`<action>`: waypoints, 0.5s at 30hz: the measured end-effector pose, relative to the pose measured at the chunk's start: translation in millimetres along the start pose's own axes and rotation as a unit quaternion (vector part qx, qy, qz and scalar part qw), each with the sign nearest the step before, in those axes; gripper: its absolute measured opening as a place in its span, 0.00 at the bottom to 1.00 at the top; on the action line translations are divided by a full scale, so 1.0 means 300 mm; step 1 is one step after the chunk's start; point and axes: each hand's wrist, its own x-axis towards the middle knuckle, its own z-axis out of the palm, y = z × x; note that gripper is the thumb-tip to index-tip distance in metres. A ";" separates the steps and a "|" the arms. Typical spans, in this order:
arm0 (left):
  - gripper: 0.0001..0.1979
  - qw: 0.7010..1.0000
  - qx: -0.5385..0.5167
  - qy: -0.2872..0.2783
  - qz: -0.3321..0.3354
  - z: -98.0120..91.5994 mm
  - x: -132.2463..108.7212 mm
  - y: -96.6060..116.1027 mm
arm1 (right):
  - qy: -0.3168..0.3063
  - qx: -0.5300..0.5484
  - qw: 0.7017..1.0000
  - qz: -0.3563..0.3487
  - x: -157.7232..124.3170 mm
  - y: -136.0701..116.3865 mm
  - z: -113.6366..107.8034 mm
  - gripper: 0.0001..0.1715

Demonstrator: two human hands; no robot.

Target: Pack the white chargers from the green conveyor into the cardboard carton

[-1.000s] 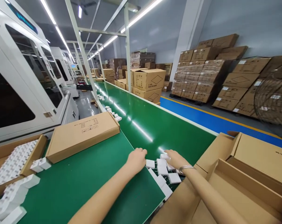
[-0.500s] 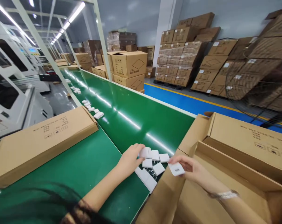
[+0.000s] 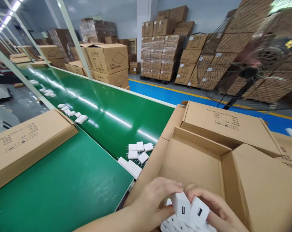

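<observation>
My left hand (image 3: 157,199) is closed on a white USB charger (image 3: 182,206), its port facing me. Right beside it, my right hand (image 3: 211,203) grips a second white USB charger (image 3: 199,211). The two chargers touch or nearly touch, above more white chargers (image 3: 173,224) at the bottom of the view, partly hidden by my hands. Under and beyond the hands lies an open cardboard box (image 3: 191,164). On the green conveyor, left of the box, is a cluster of white chargers (image 3: 133,154) with metal prongs.
A closed carton (image 3: 32,141) lies on the green surface at left; another carton (image 3: 228,122) sits behind the open box. More chargers (image 3: 80,118) are up the green belt (image 3: 116,129). A large fan (image 3: 247,72) stands at the right, before stacked boxes (image 3: 160,48).
My left hand has left the conveyor cluster with a charger and moved right, over the box. My right hand has lowered with its charger. The view has turned right.
</observation>
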 end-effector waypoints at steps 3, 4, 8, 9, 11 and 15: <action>0.19 1.000 -0.004 -0.005 0.019 0.015 0.000 0.003 | -0.002 -0.015 1.000 -0.010 -0.021 0.006 -0.002 0.13; 0.20 1.000 -0.004 -0.004 0.023 0.021 -0.002 0.001 | -0.002 -0.018 1.000 -0.015 -0.024 0.013 -0.001 0.14; 0.20 0.999 0.010 -0.027 0.026 0.036 -0.007 -0.003 | 0.009 0.004 1.000 0.027 -0.024 0.066 -0.020 0.16; 0.19 0.999 0.015 -0.039 0.018 0.036 -0.004 -0.003 | 0.013 0.011 0.998 0.053 -0.025 0.080 -0.035 0.17; 0.19 0.998 0.025 -0.056 -0.023 0.032 0.010 -0.004 | 0.040 0.000 0.994 0.099 -0.032 0.101 -0.083 0.22; 0.17 0.984 0.042 -0.013 -0.174 0.007 0.078 -0.023 | 0.150 -0.212 0.962 0.086 -0.053 0.126 -0.223 0.27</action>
